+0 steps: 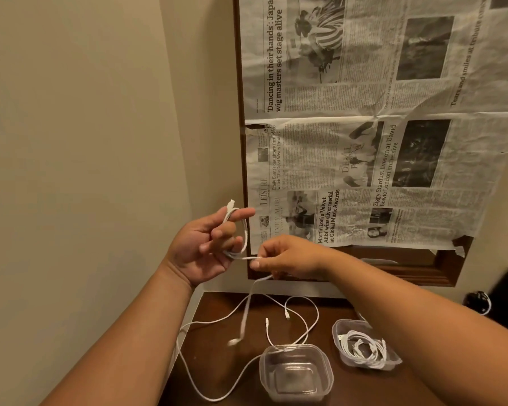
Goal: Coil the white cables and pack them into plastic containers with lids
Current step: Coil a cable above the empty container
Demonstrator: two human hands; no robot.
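My left hand (206, 247) is raised above the table and holds a white cable (245, 232) looped around its fingers, the plug end sticking up past the index finger. My right hand (288, 256) pinches the same cable just to the right of the loop; the rest hangs down with a blurred plug near the table. More loose white cables (302, 306) sprawl over the dark wooden table (217, 373). An empty clear plastic container (296, 373) stands at the front. A second clear container (339, 328), to its right, holds coiled white cables (361, 348).
A newspaper (379, 127) covers a wood-framed panel on the wall behind the table. The beige wall closes in on the left. A dark object with a white cord (487, 303) lies at the far right. One cable droops over the table's left edge.
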